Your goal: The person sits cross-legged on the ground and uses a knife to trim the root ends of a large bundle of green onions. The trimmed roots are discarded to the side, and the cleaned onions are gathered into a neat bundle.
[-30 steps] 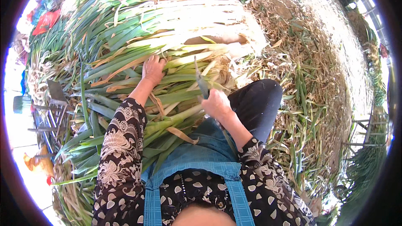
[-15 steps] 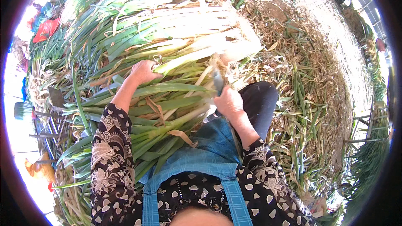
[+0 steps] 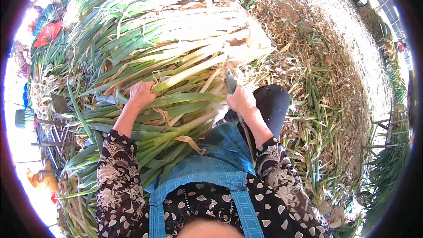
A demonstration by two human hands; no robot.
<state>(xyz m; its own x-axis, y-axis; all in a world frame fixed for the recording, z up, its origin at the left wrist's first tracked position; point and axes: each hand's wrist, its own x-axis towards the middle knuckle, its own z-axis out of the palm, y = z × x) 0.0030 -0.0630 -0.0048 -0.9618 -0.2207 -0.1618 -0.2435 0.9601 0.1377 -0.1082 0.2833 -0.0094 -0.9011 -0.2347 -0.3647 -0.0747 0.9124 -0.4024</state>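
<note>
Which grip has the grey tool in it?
The right grip, beside the dark trouser leg: the grey tool juts from it. The left grip is on a pale-green stalk instead.

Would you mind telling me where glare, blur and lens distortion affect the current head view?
In the head view, glare bleaches the upper leek stalks nearly white and blows out the left rim; in that view, the grey blade in the right hand looks soft, its tip hard to make out; the head view's fisheye also bends the scene toward a black surround.
</note>
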